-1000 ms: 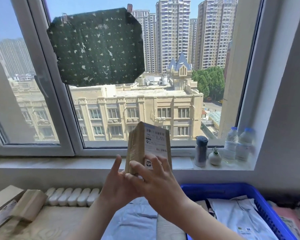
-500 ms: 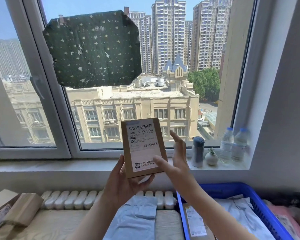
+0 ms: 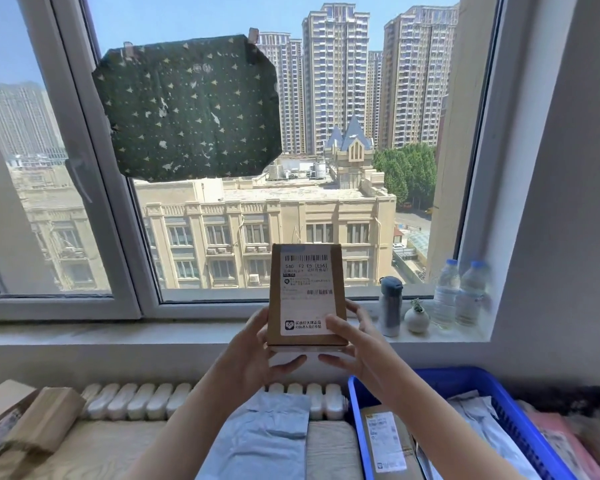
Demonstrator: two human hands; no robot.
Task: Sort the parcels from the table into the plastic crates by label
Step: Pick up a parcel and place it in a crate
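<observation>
Parcel (image 3: 305,299) upright in both our hands, label (image 3: 307,292) facing us. Left hand (image 3: 253,355) grips the lower left edge, thumb under the bottom. Right hand (image 3: 357,348) clasps the lower right corner. Forearms angled upward. Blue crate (image 3: 355,410) below-right of grip.

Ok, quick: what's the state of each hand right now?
Left hand: holding the box at its lower left corner.
Right hand: holding the same box at its lower right corner.
</observation>
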